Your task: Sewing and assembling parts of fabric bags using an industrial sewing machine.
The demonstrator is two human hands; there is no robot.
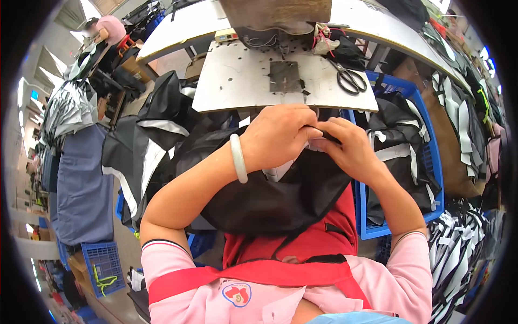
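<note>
Black fabric [270, 208] with a pale inner side hangs over my lap, its upper edge gathered between my two hands. My left hand [280, 135], with a pale bangle [238, 158] on its wrist, pinches that edge just in front of the white work table [232, 89]. Close against it, my right hand [348, 146] is closed on the same fabric, thumb and fingers pressed together. The fingertips of both hands nearly meet, and the exact fold they grip is partly hidden.
Black-handled scissors [348, 78] lie on the table's right side, near a dark square plate [285, 76]. A blue crate [368, 233] of black and white pieces stands at right. More black fabric [162, 102] is heaped at left. Far left, a person [110, 29] in pink bends over work.
</note>
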